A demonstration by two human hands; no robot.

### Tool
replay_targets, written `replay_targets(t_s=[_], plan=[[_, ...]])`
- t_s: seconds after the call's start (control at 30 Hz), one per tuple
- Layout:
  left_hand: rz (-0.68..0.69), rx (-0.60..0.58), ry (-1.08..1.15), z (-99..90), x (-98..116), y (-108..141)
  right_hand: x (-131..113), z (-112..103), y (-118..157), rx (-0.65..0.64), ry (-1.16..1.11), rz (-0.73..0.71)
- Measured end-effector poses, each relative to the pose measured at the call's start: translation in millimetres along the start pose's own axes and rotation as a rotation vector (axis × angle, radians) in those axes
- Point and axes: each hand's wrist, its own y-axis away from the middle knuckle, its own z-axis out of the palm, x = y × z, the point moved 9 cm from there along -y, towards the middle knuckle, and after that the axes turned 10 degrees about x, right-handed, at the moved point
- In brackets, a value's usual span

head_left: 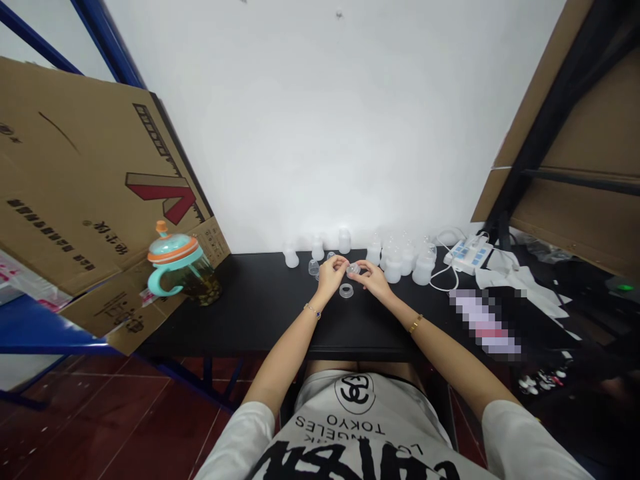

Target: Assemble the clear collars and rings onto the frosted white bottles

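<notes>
Over the black table, my left hand [332, 275] and my right hand [371, 275] come close together at a small clear dome-shaped piece [353, 269]. The fingers of my right hand are closed on its right side; those of my left hand are pinched at its left edge, and what they grip is too small to make out. Just below the hands a translucent ring [346, 291] lies flat on the table. Beside my left hand stands a clear nipple-like piece [313, 267], with another [331, 255] partly hidden behind the hand.
Several translucent bottles [393, 265] stand behind and right of my hands, others [291, 256] at the back left. A power strip [469, 253] with white cables lies at the right. At the left are a lidded jug [185, 270] and large cardboard [90, 180].
</notes>
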Motion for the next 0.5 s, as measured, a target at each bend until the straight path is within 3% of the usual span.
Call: replay_targets(t_s=[0.5], plan=[[-0.052,0.017,0.001,-2.8,-1.5,1.1,0.9,-0.4,-1.3,0.01,-0.017,0.023]])
